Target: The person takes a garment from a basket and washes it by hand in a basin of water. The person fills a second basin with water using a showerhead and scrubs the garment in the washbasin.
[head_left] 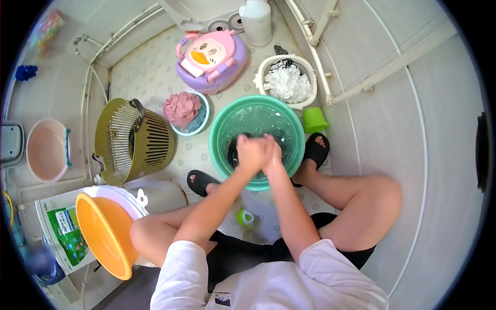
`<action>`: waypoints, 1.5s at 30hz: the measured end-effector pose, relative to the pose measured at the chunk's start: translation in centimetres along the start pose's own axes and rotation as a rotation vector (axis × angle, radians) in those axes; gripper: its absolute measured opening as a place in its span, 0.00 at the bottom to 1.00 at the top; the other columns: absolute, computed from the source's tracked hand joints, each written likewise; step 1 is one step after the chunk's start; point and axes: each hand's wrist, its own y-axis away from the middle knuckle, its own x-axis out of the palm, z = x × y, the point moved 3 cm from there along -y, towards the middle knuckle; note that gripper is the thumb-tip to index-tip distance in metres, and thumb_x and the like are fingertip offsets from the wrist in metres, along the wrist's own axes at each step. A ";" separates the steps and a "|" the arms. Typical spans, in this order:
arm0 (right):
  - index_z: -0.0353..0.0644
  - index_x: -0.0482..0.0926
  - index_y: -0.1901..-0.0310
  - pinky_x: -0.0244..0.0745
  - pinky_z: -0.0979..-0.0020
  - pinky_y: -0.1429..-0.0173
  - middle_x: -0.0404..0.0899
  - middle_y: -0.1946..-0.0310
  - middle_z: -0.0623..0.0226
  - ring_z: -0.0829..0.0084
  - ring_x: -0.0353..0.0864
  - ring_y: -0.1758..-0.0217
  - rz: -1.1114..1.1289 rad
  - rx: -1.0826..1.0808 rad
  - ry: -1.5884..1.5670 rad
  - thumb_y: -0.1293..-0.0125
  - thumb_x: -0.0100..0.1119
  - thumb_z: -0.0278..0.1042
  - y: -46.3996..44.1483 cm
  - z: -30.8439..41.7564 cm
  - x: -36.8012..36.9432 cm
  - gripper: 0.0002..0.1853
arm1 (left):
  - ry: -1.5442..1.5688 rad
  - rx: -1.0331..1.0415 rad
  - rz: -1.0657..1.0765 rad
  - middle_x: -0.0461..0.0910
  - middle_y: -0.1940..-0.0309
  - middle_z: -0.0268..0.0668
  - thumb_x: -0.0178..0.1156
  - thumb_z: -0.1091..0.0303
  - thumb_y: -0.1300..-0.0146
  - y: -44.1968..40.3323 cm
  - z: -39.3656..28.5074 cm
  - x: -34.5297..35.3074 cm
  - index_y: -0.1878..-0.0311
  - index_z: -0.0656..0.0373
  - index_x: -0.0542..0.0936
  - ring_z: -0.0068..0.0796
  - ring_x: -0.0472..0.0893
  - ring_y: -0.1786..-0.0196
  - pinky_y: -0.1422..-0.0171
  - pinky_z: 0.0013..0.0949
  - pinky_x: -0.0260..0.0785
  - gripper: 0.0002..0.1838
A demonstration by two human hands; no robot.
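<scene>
Left hand [251, 154] and right hand [274, 156] are bunched together over the green basin [214, 121], fingers curled in, can't tell if they're gripping anything. Dark item [232, 151], maybe cloth, sits in the water [250, 118]. Rubbing hard could slop suds onto the floor [142, 75], making the slippers [315, 152] skid.

A pale wall [382, 139] stood on the right with white pipes [316, 58] along it, and the light floor [138, 75] was patterned
</scene>
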 end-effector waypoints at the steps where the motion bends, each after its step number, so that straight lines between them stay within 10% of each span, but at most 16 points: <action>1: 0.40 0.84 0.52 0.74 0.63 0.46 0.82 0.54 0.64 0.68 0.80 0.52 -0.213 -0.106 0.305 0.27 0.57 0.44 3.0 0.5 3.4 0.16 | -0.046 -0.131 0.033 0.78 0.86 0.42 0.59 0.57 0.33 -0.9 1.8 0.0 0.84 0.55 0.82 0.47 0.73 0.82 0.62 0.44 0.61 0.23; 4: 0.37 0.84 0.53 0.73 0.64 0.47 0.82 0.55 0.65 0.72 0.78 0.52 -0.196 -0.171 0.581 0.28 0.58 0.45 3.3 0.2 4.6 0.18 | -0.114 -0.423 0.028 0.79 0.85 0.43 0.58 0.54 0.31 -2.5 4.4 -0.7 0.82 0.55 0.84 0.52 0.76 0.80 0.61 0.47 0.62 0.24; 11: 0.39 0.83 0.53 0.75 0.61 0.51 0.83 0.55 0.65 0.69 0.80 0.56 0.026 0.021 0.107 0.25 0.51 0.42 -1.5 -0.4 0.0 0.15 | -0.090 0.182 0.089 0.79 0.85 0.42 0.59 0.59 0.32 0.4 -1.1 -2.1 0.83 0.53 0.83 0.48 0.73 0.82 0.61 0.46 0.61 0.21; 15: 0.40 0.82 0.55 0.74 0.65 0.49 0.82 0.56 0.67 0.70 0.80 0.55 -0.154 -0.082 0.439 0.27 0.54 0.43 3.1 -0.2 4.2 0.14 | -0.100 -0.328 0.022 0.79 0.85 0.41 0.61 0.61 0.36 -2.7 3.2 -1.7 0.85 0.54 0.81 0.44 0.74 0.82 0.62 0.45 0.59 0.20; 18: 0.40 0.82 0.53 0.76 0.64 0.47 0.84 0.60 0.66 0.67 0.82 0.55 0.120 0.204 0.101 0.26 0.51 0.42 -1.9 -0.7 -1.0 0.15 | 0.067 0.101 -0.024 0.76 0.87 0.39 0.63 0.64 0.41 0.4 -0.1 -1.0 0.86 0.55 0.79 0.43 0.73 0.83 0.63 0.44 0.59 0.17; 21: 0.41 0.80 0.50 0.78 0.61 0.47 0.84 0.55 0.64 0.65 0.83 0.52 0.452 -0.598 0.995 0.23 0.45 0.42 -4.6 -0.7 -5.1 0.17 | 0.057 0.189 0.067 0.75 0.88 0.39 0.63 0.63 0.41 0.8 -2.7 -2.8 0.87 0.56 0.78 0.44 0.72 0.83 0.63 0.43 0.60 0.18; 23: 0.41 0.80 0.48 0.74 0.63 0.42 0.83 0.52 0.66 0.68 0.80 0.49 0.148 0.016 0.141 0.23 0.47 0.44 0.9 -0.9 0.4 0.17 | 0.028 0.131 0.015 0.76 0.88 0.40 0.62 0.58 0.34 -0.8 0.7 -1.1 0.84 0.56 0.81 0.45 0.72 0.83 0.62 0.44 0.61 0.22; 26: 0.40 0.81 0.46 0.71 0.66 0.41 0.81 0.49 0.68 0.73 0.77 0.46 -0.131 -0.025 0.366 0.27 0.56 0.45 3.3 -0.9 4.6 0.18 | -0.083 -0.344 0.073 0.79 0.85 0.42 0.60 0.57 0.32 -3.3 4.3 -1.6 0.82 0.54 0.83 0.49 0.74 0.81 0.61 0.47 0.62 0.22; 32: 0.39 0.81 0.49 0.75 0.64 0.47 0.83 0.57 0.64 0.73 0.81 0.53 0.216 0.016 0.298 0.27 0.56 0.47 -1.8 0.4 -1.5 0.19 | -0.038 0.225 -0.235 0.75 0.88 0.44 0.63 0.60 0.38 2.4 0.7 1.5 0.84 0.55 0.81 0.47 0.73 0.80 0.60 0.47 0.63 0.19; 38: 0.42 0.81 0.52 0.77 0.62 0.50 0.84 0.55 0.65 0.67 0.83 0.54 -0.131 -0.029 0.363 0.27 0.56 0.45 1.6 -1.8 2.6 0.15 | -0.066 -0.215 0.126 0.79 0.85 0.41 0.60 0.60 0.35 -3.0 3.2 -1.8 0.83 0.55 0.82 0.45 0.78 0.76 0.56 0.45 0.64 0.19; 42: 0.39 0.81 0.50 0.76 0.61 0.40 0.84 0.53 0.62 0.66 0.83 0.53 0.637 -0.303 0.276 0.25 0.50 0.48 -1.7 -2.1 -0.4 0.19 | 0.031 0.122 0.050 0.77 0.85 0.38 0.62 0.61 0.36 0.5 -1.2 -1.8 0.84 0.56 0.80 0.45 0.72 0.79 0.59 0.44 0.60 0.19; 45: 0.39 0.81 0.49 0.76 0.63 0.42 0.84 0.54 0.65 0.68 0.83 0.52 0.071 -0.108 0.379 0.27 0.54 0.47 3.8 -0.1 3.5 0.19 | 0.021 0.126 0.001 0.77 0.85 0.38 0.60 0.61 0.34 0.7 1.2 0.4 0.84 0.55 0.80 0.46 0.72 0.79 0.59 0.45 0.60 0.20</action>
